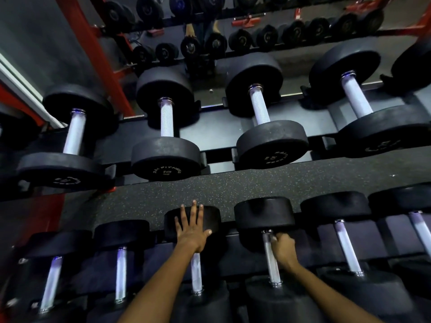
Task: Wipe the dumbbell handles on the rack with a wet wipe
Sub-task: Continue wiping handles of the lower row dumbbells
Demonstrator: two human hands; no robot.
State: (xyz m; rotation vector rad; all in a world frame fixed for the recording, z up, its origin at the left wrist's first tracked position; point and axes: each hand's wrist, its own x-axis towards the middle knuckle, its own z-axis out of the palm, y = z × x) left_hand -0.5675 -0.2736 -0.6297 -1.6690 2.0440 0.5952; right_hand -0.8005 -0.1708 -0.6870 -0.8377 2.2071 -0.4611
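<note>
Here, mid-wipe on lower black rack (233,226): right hand (283,249) curled around knurled steel dumbbell handle (271,264), wet wipe not discernible; left hand (191,231) flat, fingers spread, on neighbouring black rubber dumbbell head (210,219). Next, probably: stroke toward near end.

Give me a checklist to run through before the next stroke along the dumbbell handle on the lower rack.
1. Right hand curled round the handle: ok.
2. Wipe between hand and handle: cannot tell, hidden by the fingers.
3. Left hand flat on the next dumbbell's head, bracing: ok.
4. Handle length below the hand bare for the stroke: ok.
5. Dumbbell seated on the rack: ok.
</note>
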